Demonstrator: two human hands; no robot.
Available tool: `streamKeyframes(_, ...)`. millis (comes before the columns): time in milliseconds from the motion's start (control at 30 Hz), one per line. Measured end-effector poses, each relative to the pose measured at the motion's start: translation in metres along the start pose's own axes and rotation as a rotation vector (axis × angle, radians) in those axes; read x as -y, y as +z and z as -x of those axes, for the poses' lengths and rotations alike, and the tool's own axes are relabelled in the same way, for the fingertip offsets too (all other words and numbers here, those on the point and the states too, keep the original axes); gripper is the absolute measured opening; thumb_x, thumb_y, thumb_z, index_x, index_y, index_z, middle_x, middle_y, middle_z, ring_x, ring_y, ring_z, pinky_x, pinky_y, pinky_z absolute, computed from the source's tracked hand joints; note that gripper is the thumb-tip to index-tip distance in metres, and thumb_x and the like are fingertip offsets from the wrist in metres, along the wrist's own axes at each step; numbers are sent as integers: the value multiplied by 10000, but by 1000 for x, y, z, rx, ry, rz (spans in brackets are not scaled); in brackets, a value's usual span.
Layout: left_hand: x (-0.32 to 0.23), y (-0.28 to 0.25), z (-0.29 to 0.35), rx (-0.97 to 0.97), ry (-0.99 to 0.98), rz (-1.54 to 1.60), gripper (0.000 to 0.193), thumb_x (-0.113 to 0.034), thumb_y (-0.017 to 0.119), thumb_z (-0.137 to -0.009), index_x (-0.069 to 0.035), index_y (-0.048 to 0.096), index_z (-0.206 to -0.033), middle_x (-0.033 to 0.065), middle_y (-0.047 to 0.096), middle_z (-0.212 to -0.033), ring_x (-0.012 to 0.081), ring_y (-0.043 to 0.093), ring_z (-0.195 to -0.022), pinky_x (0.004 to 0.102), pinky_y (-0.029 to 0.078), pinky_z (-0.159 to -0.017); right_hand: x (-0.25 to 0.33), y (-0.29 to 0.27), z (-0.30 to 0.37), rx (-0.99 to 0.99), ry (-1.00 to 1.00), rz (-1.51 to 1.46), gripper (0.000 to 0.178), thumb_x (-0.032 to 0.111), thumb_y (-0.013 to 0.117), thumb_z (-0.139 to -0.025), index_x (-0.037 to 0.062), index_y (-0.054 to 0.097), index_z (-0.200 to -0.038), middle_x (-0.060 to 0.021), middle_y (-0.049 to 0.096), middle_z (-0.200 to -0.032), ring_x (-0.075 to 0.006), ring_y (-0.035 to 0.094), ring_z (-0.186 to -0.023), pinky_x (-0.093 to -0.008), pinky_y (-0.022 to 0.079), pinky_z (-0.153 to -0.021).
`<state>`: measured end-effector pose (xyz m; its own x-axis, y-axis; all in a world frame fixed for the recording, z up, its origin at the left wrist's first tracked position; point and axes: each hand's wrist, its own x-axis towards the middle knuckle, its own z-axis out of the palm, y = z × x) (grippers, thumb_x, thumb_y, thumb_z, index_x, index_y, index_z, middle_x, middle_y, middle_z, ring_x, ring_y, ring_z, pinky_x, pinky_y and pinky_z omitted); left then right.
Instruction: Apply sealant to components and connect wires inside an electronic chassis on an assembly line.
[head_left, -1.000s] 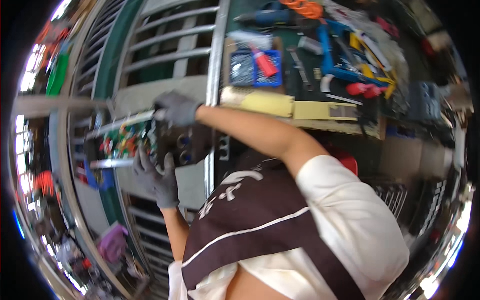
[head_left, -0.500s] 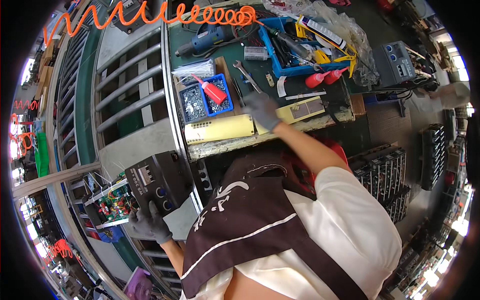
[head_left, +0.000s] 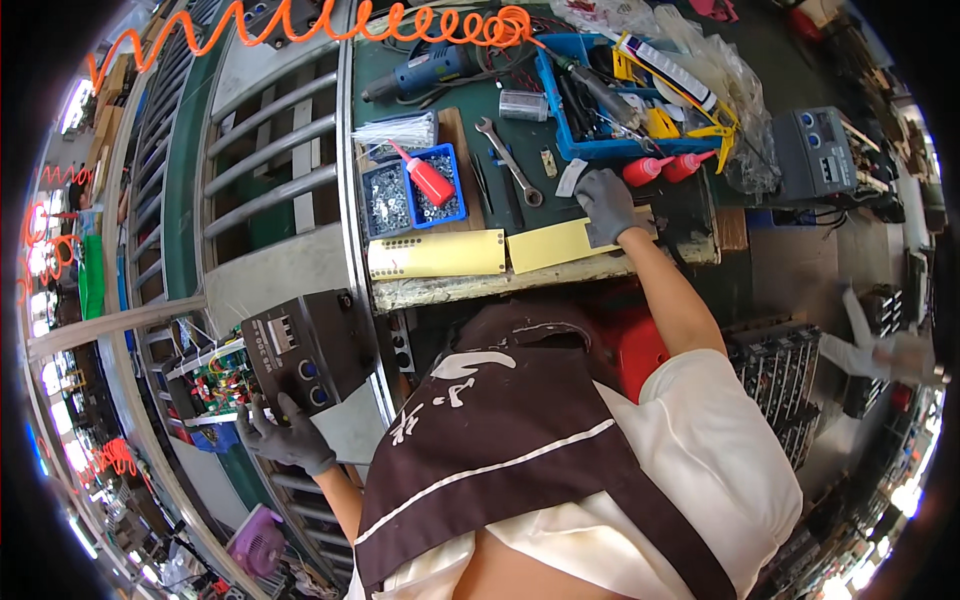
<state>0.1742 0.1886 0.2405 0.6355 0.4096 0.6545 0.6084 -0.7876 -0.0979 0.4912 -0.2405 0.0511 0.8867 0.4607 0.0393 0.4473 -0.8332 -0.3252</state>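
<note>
My right hand (head_left: 608, 205), in a grey glove, lies over the right end of a yellow strip (head_left: 548, 246) on the bench. Its thumb stands apart from the fingers, and I see nothing held in it; the fingertips come close to a small white slip (head_left: 571, 179). At the lower left, my gloved left hand (head_left: 285, 438) has its fingers spread against the lower edge of a black machine housing (head_left: 312, 350). Wires and a green circuit board (head_left: 215, 378) show at the housing's uncovered left side. Another yellow strip (head_left: 437, 253), with dark dots, lies farther left.
A combination wrench (head_left: 510, 163), blue trays of small metal parts (head_left: 450, 160) with a red bottle (head_left: 430, 182), and a blue tool bin (head_left: 548, 90) occupy the bench. Two red bottles (head_left: 645, 170) lie beside the bin. Metal rollers (head_left: 270, 180) run along the left. An orange coiled hose (head_left: 400, 22) hangs above.
My right hand has moved right, from the wrench's lower end to the right part of the yellow strip. My left hand stays by the machine, its fingers shifted slightly left.
</note>
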Motion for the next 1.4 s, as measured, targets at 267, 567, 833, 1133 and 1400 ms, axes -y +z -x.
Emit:
streamKeyframes(267,-135,25,2,335,236,795,273,-73,682,-738,-42,597,-996,123,546,-1008,296,526,-956,370,431,-836,2,-6,-7,-133,96,-30,121,181,636,-765,111,646,-862,-70,598,-888,-276,541,-914,-404,445,-782)
streamKeyframes(567,-223,62,19,897,597,980,202,-198,668,-748,-76,633,-904,91,594,-906,291,566,-888,385,453,-766,4,4,8,265,26,251,188,249,679,-719,149,649,-875,-57,567,-962,-244,525,-975,-405,412,-799)
streamKeyframes(833,-266,107,42,1345,132,1279,286,-231,613,-822,7,634,-979,123,652,-829,182,627,-727,303,483,-656,0,2,16,-84,-29,-211,114,192,632,-761,110,597,-831,-88,578,-856,-287,543,-868,-412,412,-762)
streamKeyframes(1133,-338,131,38,1550,-271,1436,378,-321,596,-849,27,591,-996,54,591,-738,123,524,-584,261,432,-562,14,6,13,-339,-189,-329,112,142,591,-797,104,556,-896,-90,566,-842,-306,524,-853,-411,410,-764)
streamKeyframes(1400,-359,132,34,1702,-480,1362,307,-338,568,-884,-47,561,-785,-8,450,-571,82,385,-433,235,310,-400,38,6,10,-344,-434,-138,197,126,554,-759,99,505,-948,-57,503,-794,-260,497,-803,-393,407,-743)
